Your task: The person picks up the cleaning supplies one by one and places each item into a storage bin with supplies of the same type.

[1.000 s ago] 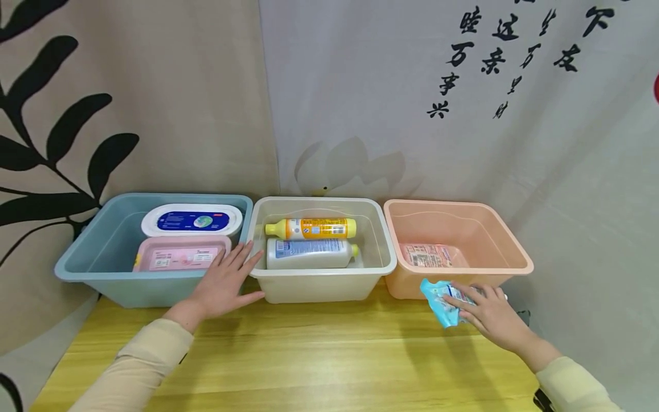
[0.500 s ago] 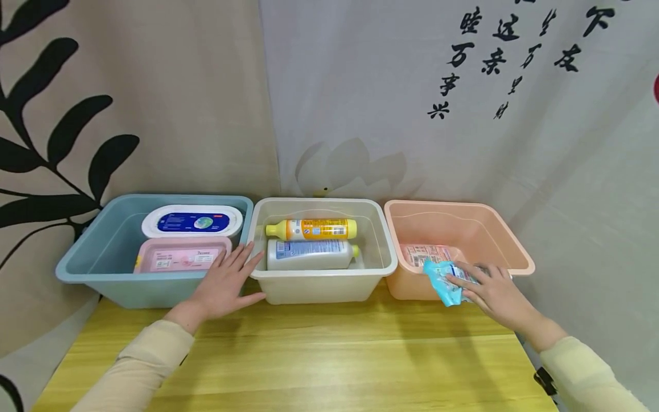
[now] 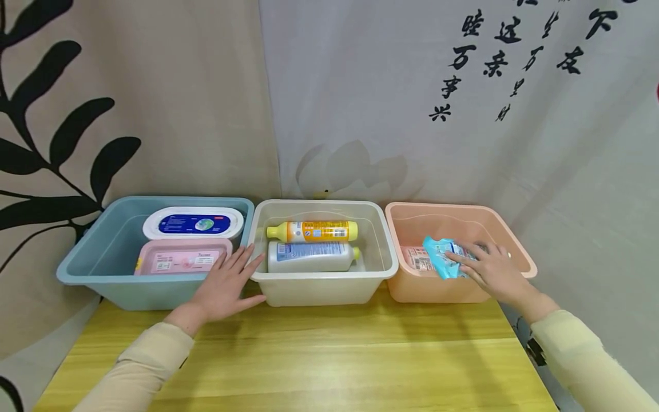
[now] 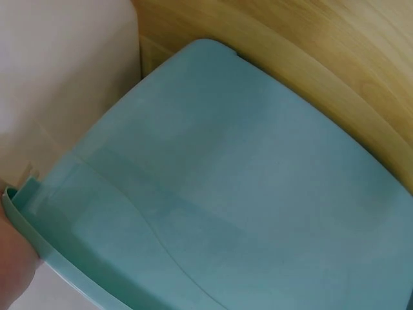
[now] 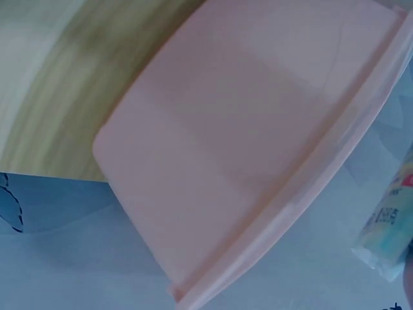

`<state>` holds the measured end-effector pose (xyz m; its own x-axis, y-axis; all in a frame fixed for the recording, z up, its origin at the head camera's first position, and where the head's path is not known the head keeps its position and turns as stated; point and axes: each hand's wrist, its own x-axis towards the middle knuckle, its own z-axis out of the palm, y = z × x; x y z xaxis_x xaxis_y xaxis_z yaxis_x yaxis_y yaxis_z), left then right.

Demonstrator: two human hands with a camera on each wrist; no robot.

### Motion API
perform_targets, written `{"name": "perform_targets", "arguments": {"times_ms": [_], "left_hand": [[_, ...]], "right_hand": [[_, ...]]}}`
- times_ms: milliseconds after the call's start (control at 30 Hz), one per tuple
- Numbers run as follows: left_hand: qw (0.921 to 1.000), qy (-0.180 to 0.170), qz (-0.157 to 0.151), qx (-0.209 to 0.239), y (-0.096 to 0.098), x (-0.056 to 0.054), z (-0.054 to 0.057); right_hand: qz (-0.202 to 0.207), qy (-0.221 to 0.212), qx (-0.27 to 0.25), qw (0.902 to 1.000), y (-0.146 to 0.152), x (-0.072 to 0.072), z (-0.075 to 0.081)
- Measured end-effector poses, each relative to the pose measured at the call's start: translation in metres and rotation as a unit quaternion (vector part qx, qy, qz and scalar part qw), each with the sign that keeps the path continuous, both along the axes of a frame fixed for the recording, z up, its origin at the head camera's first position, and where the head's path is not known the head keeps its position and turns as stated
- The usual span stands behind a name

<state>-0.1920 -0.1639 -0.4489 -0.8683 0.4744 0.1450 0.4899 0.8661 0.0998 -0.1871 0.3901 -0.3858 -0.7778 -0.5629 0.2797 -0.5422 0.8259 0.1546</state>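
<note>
My right hand (image 3: 495,273) grips a light-blue soft plastic packet (image 3: 441,257) from above, over the front part of the peach bin (image 3: 437,289). Part of a second, pink-printed packet (image 3: 418,257) shows on that bin's floor. In the right wrist view one end of the held packet (image 5: 382,226) appears at the right edge, beyond the bin's rim. My left hand (image 3: 222,290) rests with spread, straight fingers where the blue bin (image 3: 139,293) and the white bin (image 3: 319,290) meet. Only a bit of it shows in the left wrist view, against the blue rim (image 4: 64,271).
Inside the blue bin sit a white oval tub (image 3: 170,232) and a pink tub (image 3: 177,257). A yellow bottle (image 3: 316,230) and a white bottle (image 3: 309,257) lie in the white bin. The wooden table (image 3: 329,355) spreads in front; a printed curtain (image 3: 360,86) hangs behind.
The right hand has lifted the light-blue packet from in front of the peach bin, up and over its front rim. The left hand stays in place.
</note>
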Motion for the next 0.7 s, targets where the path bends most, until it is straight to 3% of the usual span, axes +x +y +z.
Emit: {"name": "perform_targets", "arguments": {"times_ms": [700], "left_hand": [[1.0, -0.002, 0.001, 0.004, 0.0, 0.002, 0.001]], "right_hand": [[-0.026, -0.072, -0.015, 0.9969, -0.009, -0.054, 0.007]]}}
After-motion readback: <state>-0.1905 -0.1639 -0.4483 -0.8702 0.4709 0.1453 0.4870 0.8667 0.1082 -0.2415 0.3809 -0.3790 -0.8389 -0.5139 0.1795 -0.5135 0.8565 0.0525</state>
